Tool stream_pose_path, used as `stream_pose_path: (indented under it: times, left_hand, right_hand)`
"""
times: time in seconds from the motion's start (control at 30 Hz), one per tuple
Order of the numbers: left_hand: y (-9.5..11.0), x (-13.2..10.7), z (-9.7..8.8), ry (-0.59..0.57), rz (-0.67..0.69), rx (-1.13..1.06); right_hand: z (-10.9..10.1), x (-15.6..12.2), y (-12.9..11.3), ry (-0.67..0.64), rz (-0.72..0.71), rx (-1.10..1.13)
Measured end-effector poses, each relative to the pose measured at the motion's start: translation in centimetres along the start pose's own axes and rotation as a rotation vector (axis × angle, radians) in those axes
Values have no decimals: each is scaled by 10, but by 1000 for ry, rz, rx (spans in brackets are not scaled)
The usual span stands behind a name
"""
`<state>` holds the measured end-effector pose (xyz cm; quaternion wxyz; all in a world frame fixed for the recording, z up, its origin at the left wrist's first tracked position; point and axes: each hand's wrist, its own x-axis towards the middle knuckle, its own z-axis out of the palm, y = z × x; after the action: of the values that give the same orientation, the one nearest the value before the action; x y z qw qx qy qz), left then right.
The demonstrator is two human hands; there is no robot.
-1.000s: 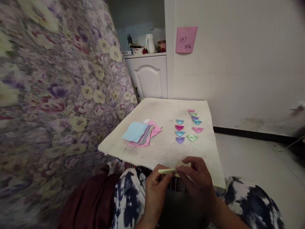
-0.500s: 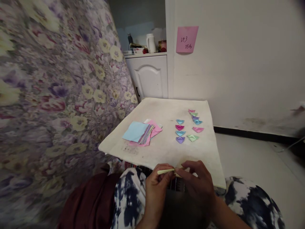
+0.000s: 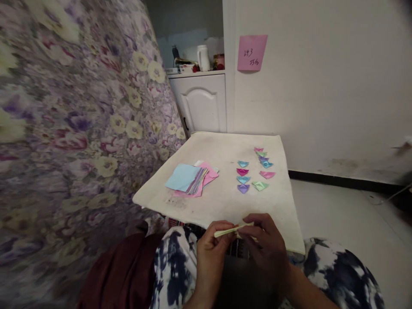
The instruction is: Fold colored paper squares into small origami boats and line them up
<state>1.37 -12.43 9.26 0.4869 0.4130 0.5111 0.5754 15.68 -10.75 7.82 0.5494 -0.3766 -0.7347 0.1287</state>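
Observation:
A narrow folded piece of pale yellow paper (image 3: 225,232) is held between both hands near the table's front edge. My left hand (image 3: 210,249) pinches its left part between thumb and fingers. My right hand (image 3: 267,240) grips the right part with thumb and fingertips, which partly hide the folds. Beyond the hands, several small folded paper boats (image 3: 243,189) in purple, blue, pink and green lie in two columns on the right of the table. A stack of coloured paper squares (image 3: 183,177), light blue on top, lies on the left.
The cream-covered table (image 3: 219,206) reaches toward a white cabinet (image 3: 202,101) with a white jug (image 3: 203,58) on its shelf. A floral curtain (image 3: 96,128) hangs close on the left. A pink note (image 3: 252,53) is stuck to the wall at right.
The right hand's fingers have shifted slightly along the yellow paper, and more of the strip shows between the hands. The left hand keeps its pinch. Boats and stack stay put.

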Motion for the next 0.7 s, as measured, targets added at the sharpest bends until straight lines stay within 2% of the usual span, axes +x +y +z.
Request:
stream_pose_path:
  times: [0.17,0.33,0.5,0.7]
  left_hand:
    - [-2,0,1,16,-30,-7]
    - [-2,1,0,-4,13,15]
    - [-1,2,-1,-24,56,95]
    - [-5,3,-3,-30,23,137]
  right_hand:
    - [0,-1,2,0,-13,-11]
    - [0,4,-3,-18,55,8]
    - [0,8,-6,-74,58,-98]
    - [1,8,-6,-204,5,-187]
